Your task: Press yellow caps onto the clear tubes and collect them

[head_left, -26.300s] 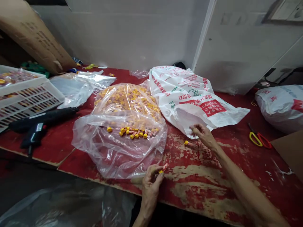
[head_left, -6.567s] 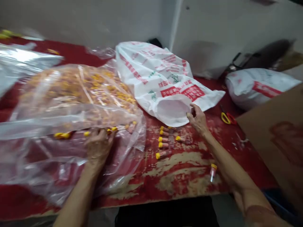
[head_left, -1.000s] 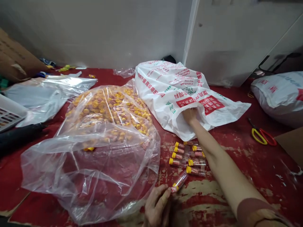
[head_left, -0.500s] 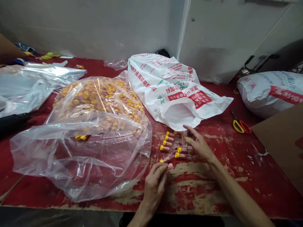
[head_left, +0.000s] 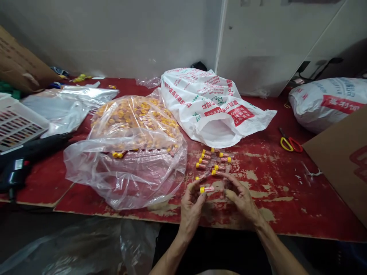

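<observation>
Fingers (head_left: 201, 198) pinching yellow cap (head_left: 202, 190), scuffed red tabletop (head_left: 286, 179), grey wall (head_left: 129, 38)

The right hand (head_left: 242, 198), a second ago inside the mouth of the white sack (head_left: 197, 110), has come out and now sits close beside the left hand (head_left: 190, 204), a blurred clear tube (head_left: 225, 185) in its grasp. The yellow-capped piece (head_left: 207, 189) in the left hand now shows its cap, where half a second ago only a pink end poked out. Since the earliest view, one capped tube has become a cluster of capped tubes (head_left: 202, 166), and the row on the clear bag (head_left: 149, 175) has thinned
</observation>
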The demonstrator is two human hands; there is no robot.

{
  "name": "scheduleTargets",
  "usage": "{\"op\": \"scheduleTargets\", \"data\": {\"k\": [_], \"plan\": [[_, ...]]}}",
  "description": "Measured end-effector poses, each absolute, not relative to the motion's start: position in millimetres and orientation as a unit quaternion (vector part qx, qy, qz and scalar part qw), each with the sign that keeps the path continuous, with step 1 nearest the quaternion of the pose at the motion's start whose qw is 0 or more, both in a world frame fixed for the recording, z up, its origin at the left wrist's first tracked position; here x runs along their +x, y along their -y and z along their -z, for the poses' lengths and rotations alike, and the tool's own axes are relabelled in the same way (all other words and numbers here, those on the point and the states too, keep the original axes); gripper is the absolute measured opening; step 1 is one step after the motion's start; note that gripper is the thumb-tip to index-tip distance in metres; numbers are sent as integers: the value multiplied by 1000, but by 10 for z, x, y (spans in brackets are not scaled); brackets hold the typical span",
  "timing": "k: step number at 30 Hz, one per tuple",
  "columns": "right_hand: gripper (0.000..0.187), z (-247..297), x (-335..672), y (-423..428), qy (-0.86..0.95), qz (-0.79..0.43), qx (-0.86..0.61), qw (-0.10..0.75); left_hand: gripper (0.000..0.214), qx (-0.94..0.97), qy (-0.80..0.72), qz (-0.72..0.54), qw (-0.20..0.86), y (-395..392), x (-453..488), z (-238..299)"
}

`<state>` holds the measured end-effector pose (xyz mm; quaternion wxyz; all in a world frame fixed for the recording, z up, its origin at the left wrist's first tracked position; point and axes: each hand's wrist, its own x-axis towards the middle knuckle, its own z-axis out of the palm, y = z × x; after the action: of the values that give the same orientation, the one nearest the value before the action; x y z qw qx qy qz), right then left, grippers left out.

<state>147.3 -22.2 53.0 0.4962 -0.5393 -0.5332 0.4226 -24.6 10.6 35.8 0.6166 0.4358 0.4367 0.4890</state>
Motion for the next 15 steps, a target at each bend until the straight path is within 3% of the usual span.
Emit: {"op": "scheduleTargets", "data": {"k": [4,8,11,15], "plan": [[36,-553,1544,324,664,-298,-560,397,25,433,-432,-490,621,-77,-275,-371],[19,-502,1519,363,665,-263,-560,419,18,499,-421,-460,602,-66,-296,-409],[18,-499,1498,336,669,-246,-540,448,13,534,-426,-473,556,-89,-315,-415],[18,-503,1488,274,703,-270,-516,407,14,598,-397,-426,551,-111,-347,-409]]}}
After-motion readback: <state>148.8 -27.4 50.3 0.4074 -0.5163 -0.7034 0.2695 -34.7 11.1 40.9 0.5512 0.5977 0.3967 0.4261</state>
